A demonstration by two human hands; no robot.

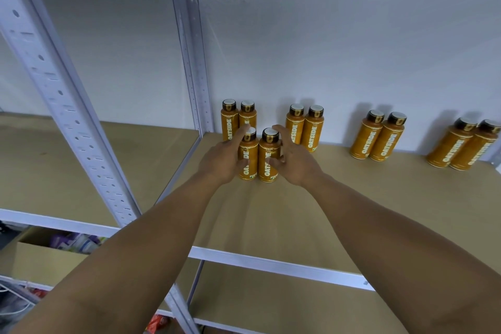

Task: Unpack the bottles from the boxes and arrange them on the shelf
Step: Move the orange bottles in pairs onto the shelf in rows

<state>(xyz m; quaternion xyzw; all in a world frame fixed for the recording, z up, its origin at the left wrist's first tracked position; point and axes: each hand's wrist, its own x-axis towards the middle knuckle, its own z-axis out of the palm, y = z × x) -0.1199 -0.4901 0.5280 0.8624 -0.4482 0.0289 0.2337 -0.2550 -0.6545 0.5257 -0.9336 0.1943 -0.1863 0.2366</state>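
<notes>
- My left hand [222, 156] wraps the left front bottle [248, 160]: thumb across its label, fingers curled round the far side, index finger up beside the cap.
- My right hand [294, 160] holds the right front bottle [268, 157] the same way, thumb pressed on the label and fingers loosely curved round its right side.
- Both bottles stand upright on the shelf board [298, 211], touching each other, orange with dark caps and "OATSIDE" down the label.
- Just behind them, against the white wall [325, 35], stands the back pair [238, 116], also upright.
- Further right along the wall are three more pairs, each two bottles side by side: the second pair [305, 126] near my right fingers, the third pair [378, 135], and the fourth pair [466, 144] at the picture's edge.
- Down at the lower left, under the shelf, an open cardboard box [46, 257] holds colourful packets [76, 243]; I cannot tell what they are.
</notes>
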